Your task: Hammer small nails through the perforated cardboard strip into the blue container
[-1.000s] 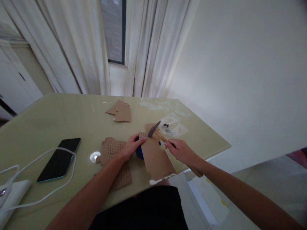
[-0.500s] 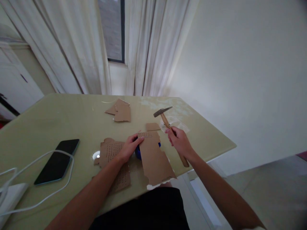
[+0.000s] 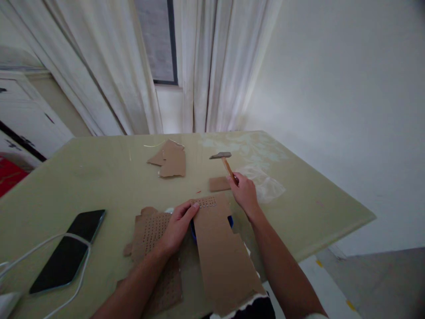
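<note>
My right hand (image 3: 245, 192) is wrapped round the wooden handle of a hammer (image 3: 220, 155), whose metal head is raised in the air; the handle's lower end is hidden. With the thumb on top, my left hand (image 3: 177, 221) grips the left edge of a long torn cardboard piece (image 3: 221, 248). Rows of small holes run across that piece's far end. Beneath it a blue object (image 3: 230, 220) shows only in part, too covered to name. Another cardboard piece (image 3: 156, 230) full of holes lies on the table under my left forearm.
A small cardboard strip (image 3: 219, 184) and a clear plastic bag (image 3: 270, 188) lie beyond my hands on the table (image 3: 109, 177). Torn cardboard scraps (image 3: 174, 160) are farther back. On the left rests a dark-screened tablet or phone (image 3: 71, 248) with a white cable (image 3: 81, 241) across it.
The hammer has turned in my right hand: its head tilts differently and the handle's end no longer shows. My left hand keeps its grip on the cardboard. The whole view has shifted somewhat.
</note>
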{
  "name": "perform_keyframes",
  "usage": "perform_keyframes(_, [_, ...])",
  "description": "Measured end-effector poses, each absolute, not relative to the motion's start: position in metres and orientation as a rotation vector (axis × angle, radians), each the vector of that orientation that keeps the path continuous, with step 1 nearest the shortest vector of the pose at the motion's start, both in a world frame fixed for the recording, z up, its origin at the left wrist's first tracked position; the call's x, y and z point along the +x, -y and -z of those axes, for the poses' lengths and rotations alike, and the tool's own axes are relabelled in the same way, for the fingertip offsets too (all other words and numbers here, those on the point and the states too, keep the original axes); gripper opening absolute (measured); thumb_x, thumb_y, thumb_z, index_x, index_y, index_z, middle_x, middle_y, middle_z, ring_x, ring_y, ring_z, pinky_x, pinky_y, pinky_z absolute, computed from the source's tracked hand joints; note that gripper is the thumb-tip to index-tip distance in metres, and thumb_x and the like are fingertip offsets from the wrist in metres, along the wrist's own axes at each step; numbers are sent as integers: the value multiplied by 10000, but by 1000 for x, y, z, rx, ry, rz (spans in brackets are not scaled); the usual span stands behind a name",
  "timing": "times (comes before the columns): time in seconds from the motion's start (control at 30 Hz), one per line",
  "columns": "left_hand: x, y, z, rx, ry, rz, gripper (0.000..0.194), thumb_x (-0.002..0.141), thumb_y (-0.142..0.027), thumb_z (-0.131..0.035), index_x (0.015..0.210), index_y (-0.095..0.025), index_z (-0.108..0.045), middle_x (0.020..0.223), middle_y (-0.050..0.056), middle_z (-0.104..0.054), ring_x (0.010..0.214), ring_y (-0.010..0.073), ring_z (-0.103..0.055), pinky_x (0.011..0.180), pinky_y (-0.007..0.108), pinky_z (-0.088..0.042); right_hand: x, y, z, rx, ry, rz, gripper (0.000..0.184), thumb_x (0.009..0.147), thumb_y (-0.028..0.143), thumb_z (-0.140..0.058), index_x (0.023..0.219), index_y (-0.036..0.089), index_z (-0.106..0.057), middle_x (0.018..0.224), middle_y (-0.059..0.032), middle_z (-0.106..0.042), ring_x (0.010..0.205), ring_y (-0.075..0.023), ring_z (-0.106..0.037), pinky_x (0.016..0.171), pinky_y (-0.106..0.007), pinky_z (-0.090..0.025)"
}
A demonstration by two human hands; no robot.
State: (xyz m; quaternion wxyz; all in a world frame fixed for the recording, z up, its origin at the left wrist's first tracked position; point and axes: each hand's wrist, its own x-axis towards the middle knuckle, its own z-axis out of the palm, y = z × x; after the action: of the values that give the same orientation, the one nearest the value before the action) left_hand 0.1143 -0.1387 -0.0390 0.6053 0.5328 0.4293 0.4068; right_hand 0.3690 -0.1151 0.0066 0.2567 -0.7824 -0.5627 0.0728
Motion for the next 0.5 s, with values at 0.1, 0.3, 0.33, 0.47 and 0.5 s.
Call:
perform_keyframes(0.1, [113, 140, 38, 1218, -999, -945, 482, 928, -671, -732, 894, -195, -799, 908, 42, -725, 898, 216, -612, 797, 271, -517, 373, 118, 1, -2205, 1646, -219, 399, 1088, 456, -534, 1295, 198, -758, 1168, -125, -807, 1029, -269, -751, 862, -325, -476])
perform_keyframes(0.3, [111, 142, 43, 1106, -1069, -975, 474, 868, -685, -805, 953, -220, -832, 963, 45, -757, 1044, 255, -666, 927, 290, -544, 374, 119, 5, -2237, 1735, -308, 350, 1058, 431, -600, 1289, 222, -758, 1215, -121, -796, 1092, -285, -751, 892, -349, -499])
perform_keyframes(0.33, [111, 142, 44, 1091, -1087, -991, 480, 852, -693, -818, 953, -223, -833, 979, 47, -763, 1074, 262, -670, 959, 297, -542, 373, 119, 5, -2227, 1734, -331, 344, 1054, 424, -604, 1280, 220, -764, 1213, -121, -796, 1097, -289, -749, 892, -352, -497])
perform_keyframes(0.47, [109, 143, 46, 1063, -1147, -1030, 520, 823, -728, -827, 943, -222, -830, 991, 51, -776, 1043, 260, -677, 949, 309, -554, 374, 120, 3, -2209, 1708, -424, 322, 1028, 418, -636, 1212, 205, -791, 1158, -119, -805, 1066, -292, -742, 859, -344, -473])
perform_keyframes(0.5, [109, 143, 46, 1065, -1151, -1028, 529, 828, -738, -816, 908, -216, -821, 954, 50, -770, 994, 254, -675, 915, 310, -560, 375, 120, 2, -2212, 1708, -435, 318, 1022, 419, -640, 1184, 195, -797, 1141, -122, -806, 1049, -287, -739, 846, -340, -463])
